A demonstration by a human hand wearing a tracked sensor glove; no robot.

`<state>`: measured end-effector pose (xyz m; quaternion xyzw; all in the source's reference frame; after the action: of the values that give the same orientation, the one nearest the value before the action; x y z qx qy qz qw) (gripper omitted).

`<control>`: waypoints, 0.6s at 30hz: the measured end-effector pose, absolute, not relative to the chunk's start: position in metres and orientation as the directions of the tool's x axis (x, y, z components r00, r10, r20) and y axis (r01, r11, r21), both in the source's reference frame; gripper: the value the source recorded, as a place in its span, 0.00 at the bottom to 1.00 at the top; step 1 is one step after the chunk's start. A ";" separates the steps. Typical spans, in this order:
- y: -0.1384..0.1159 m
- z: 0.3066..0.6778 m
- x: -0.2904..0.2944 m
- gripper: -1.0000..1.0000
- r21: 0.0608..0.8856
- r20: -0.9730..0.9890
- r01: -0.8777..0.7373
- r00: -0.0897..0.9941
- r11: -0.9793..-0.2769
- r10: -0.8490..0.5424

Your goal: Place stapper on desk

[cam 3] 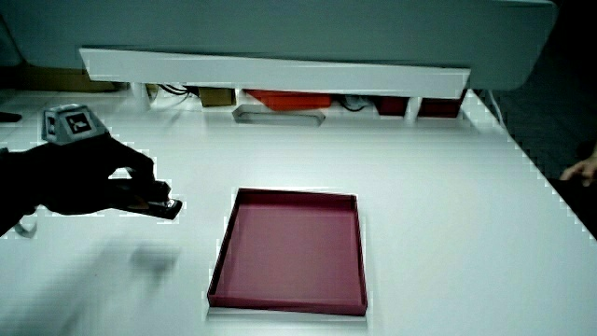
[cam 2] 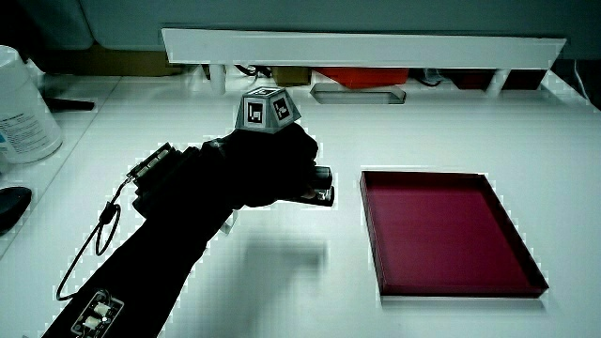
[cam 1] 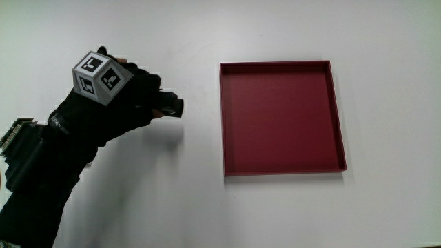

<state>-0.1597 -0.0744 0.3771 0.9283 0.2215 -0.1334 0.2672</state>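
Your hand (cam 1: 127,96) grips the black stapler (cam 1: 169,105) above bare table (cam 1: 186,200) beside the red tray (cam 1: 225,124); lower it level before releasing.

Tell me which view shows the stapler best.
A side view: the stapler shows its dark body and pale underside, sticking out of the hand above the table, beside the red tray. The main view shows only a dark end; the remaining side view shows a small dark tip.
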 end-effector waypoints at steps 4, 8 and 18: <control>-0.076 0.398 -0.169 0.50 0.477 -0.349 0.444 0.888 -0.759 0.300; -0.077 0.416 -0.175 0.50 0.494 -0.320 0.417 0.903 -0.763 0.287; -0.081 0.449 -0.186 0.50 0.522 -0.332 0.416 0.903 -0.745 0.271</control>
<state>-0.1855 -0.0810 0.4487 0.9266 0.1853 -0.1184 0.3052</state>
